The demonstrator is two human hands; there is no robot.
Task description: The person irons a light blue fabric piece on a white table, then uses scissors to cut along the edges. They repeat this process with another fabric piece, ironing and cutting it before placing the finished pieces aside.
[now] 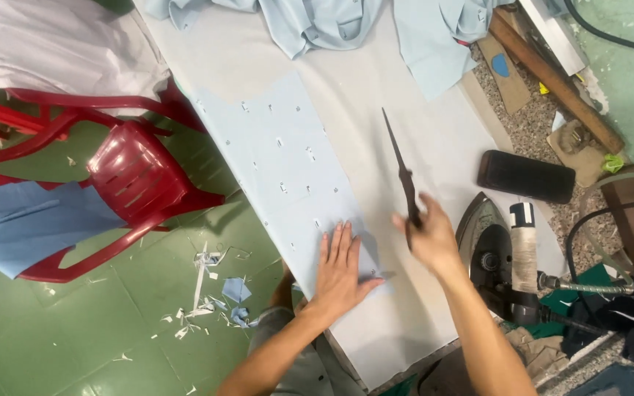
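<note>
- Left hand (340, 268): flat, fingers spread, pressing pale blue fabric strip (288, 169).
- Right hand (431, 238): clenched around dark scissors (399, 165), blades toward 11 o'clock, apparently shut.
- Steam iron (489, 242): metallic, at 3 o'clock.

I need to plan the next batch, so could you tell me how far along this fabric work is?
Done: the pale blue panel lies flat on the white-covered table, and offcuts litter the floor. In hand: the left hand presses its near end while the right hand holds long scissors above it. Left: bunched blue pieces wait at the far end.
</note>
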